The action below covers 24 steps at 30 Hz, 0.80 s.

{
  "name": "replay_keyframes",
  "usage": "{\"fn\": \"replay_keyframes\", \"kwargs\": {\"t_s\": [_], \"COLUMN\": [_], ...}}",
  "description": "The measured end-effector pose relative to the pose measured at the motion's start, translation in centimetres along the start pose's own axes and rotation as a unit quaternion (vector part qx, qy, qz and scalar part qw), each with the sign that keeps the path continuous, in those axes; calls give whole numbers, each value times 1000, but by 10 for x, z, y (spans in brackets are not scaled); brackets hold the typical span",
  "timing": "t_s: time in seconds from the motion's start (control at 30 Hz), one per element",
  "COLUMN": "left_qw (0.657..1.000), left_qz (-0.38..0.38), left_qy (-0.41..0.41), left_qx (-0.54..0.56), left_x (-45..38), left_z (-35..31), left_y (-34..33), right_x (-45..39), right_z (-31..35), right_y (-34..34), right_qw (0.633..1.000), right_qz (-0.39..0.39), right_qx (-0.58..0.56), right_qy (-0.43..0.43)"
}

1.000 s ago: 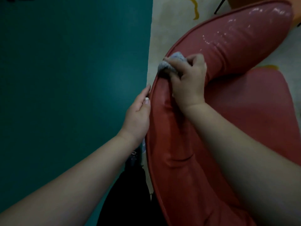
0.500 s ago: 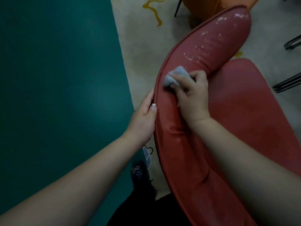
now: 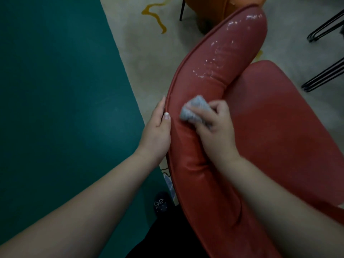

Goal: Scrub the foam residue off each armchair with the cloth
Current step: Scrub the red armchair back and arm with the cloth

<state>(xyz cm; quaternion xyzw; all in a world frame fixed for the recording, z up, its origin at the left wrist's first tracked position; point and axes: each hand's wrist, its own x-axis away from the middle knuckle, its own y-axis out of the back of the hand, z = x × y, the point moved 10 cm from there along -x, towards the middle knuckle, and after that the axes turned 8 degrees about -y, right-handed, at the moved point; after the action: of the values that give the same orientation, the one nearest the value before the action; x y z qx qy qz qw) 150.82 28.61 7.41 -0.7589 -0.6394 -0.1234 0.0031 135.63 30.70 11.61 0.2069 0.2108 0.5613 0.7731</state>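
Observation:
A red leather armchair [image 3: 290,116] fills the right half of the view, its curved padded backrest running from bottom centre to top right. White foam residue [image 3: 216,62] streaks the upper stretch of that backrest. My right hand [image 3: 217,127] presses a bunched grey-blue cloth [image 3: 193,110] on the backrest's top, below the foam. My left hand [image 3: 156,131] grips the backrest's outer edge, thumb on the piping, fingers behind it.
A teal floor area [image 3: 55,90] lies to the left and a beige rug with yellow squiggles [image 3: 149,43] beyond it. An orange chair [image 3: 210,6] stands at the top. Black metal chair legs [image 3: 325,71] show at the right. My shoe [image 3: 162,203] is near the chair's base.
My right hand has slid the cloth back along the backrest toward me, away from the foam. The view has shifted, so more of the foam-streaked end and the seat shows. My left hand keeps its grip.

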Motion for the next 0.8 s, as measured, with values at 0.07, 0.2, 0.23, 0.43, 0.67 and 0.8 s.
{"fn": "replay_keyframes", "kwargs": {"t_s": [0.07,0.2,0.23,0.43,0.67,0.8], "left_qw": [1000,999,999,999,999,993], "left_qz": [-3,-8,-12,-3,8,37], "left_qy": [10,-5,-7,-1,35,98], "left_qx": [-18,-46,-49,-37,8,62], "left_x": [-9,-21,-25,-35,-61,-74], "left_z": [-4,-14,-15,-17,-13,-6], "left_y": [-1,-2,-1,0,4,7], "right_x": [14,-45,-60,-6,-85,-72], "right_z": [0,5,4,-4,25,33], "right_y": [3,0,1,4,-14,-21], "right_qw": [1000,999,999,1000,993,992], "right_qz": [23,-5,-25,-4,-19,5], "right_qx": [-5,32,31,-18,112,122], "right_qy": [17,22,16,9,15,14]}}
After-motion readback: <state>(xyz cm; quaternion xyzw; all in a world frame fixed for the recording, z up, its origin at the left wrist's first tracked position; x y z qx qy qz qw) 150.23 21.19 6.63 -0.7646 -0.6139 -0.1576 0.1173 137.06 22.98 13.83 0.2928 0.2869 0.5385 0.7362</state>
